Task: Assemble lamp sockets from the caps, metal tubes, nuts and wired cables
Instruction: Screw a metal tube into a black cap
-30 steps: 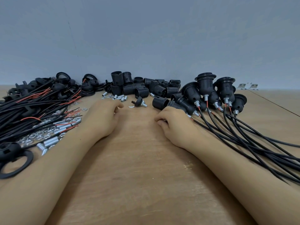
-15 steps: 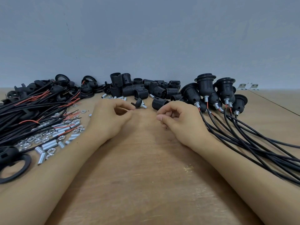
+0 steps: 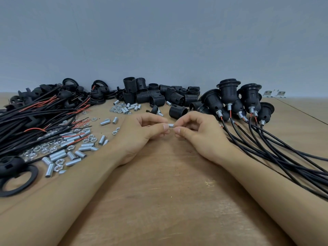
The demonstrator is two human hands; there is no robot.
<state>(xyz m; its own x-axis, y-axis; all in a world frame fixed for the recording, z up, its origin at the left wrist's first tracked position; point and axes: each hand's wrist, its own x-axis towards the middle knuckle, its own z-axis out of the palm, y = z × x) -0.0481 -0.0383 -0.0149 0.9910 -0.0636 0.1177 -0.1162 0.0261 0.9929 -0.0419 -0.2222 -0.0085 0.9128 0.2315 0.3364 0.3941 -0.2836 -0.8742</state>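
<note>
A short silver metal tube (image 3: 171, 125) is held just above the wooden table (image 3: 159, 201) between both hands. My left hand (image 3: 142, 134) pinches its left end with thumb and fingers. My right hand (image 3: 198, 134) pinches its right end, fingers curled. Whether a nut is on the tube cannot be told. Loose metal tubes and nuts (image 3: 71, 148) lie scattered at the left. A bundle of black and red wired cables (image 3: 35, 118) lies at the far left. Black threaded socket bodies (image 3: 159, 96) are piled at the back.
Assembled sockets with black cables (image 3: 239, 103) stand at the right, their cables (image 3: 284, 157) trailing toward the front right. A black cap with a tube (image 3: 156, 110) lies behind my hands. A black ring (image 3: 16, 181) sits at the front left. A grey wall rises behind.
Both hands have lifted from the table and come together at the centre. They now pinch a small metal tube between them, where earlier they were apart with fingers curled.
</note>
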